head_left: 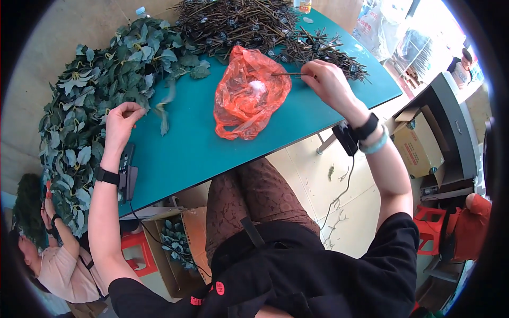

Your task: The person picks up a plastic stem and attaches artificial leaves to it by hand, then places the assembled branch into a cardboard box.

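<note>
My right hand (330, 85) pinches a thin brown stick (286, 74), whose far end lies over an orange plastic bag (238, 119). The bag sits crumpled open on the green table, with a small white mass (257, 89) inside. To the left, my left hand (122, 122) has its thumb and fingers pressed together beside a big heap of green artificial leaves (114, 71). Whatever is between those fingertips is too small or hidden to make out. A pale, blurred leaf strip (164, 111) appears just right of that hand.
A pile of brown stems (233, 26) covers the table's (185, 169) far side. Below the near edge stands a cardboard box (169, 265) with leaves in it. Cables run from devices at both wrists. Another person (69, 265) works at lower left; red stools (429, 228) flank the table.
</note>
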Demonstrator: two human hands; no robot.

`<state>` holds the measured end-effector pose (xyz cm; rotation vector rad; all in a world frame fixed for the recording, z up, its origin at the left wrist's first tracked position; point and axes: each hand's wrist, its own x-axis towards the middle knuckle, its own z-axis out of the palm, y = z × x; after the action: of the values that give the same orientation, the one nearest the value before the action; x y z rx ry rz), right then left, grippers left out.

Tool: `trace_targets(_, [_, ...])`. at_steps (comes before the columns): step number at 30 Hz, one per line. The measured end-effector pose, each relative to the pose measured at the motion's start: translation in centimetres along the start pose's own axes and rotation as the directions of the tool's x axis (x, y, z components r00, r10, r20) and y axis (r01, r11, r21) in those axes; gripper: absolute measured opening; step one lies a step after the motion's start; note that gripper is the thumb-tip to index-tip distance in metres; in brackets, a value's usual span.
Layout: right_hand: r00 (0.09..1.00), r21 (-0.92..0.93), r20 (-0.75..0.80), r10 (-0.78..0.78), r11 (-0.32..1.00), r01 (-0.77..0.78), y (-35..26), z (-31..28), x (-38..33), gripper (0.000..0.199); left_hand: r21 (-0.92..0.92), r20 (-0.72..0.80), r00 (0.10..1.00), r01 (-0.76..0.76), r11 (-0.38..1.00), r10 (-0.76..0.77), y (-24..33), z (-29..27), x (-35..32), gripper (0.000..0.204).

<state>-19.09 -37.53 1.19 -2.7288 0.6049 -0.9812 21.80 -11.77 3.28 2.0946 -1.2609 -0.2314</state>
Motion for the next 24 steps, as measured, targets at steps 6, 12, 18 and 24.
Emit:
trace_targets(6, [0.947,-0.458,0.276,0.162,0.889,-0.019,1.1,3.0,3.4,0.01,0.023,-0.073,0.997,0.023,0.999,-0.021,1.7,-1.5,-1.3,0.013])
trace_targets(12, [0.943,-0.506,0.283,0.178,0.863,-0.011,2.2,2.9,3.4,0.007,-0.292,-0.007,0.997,0.071,0.954,-0.077,1.9,-1.9,-2.6,0.018])
trace_targets(18, [0.991,-0.209,-0.001,0.135,0.969,-0.133,2.1,-1.5,1.8,0.011,-0.726,0.086,0.989,0.146,0.672,-0.121,3.8,-0.9,-5.2,0.018])
trace_targets(24, [0.939,0.146,-0.157,0.306,0.948,-0.284,1.0,-4.1,-1.0,0.012,-0.923,0.184,0.982,0.185,0.339,-0.037,4.7,1.0,-8.2,0.019])
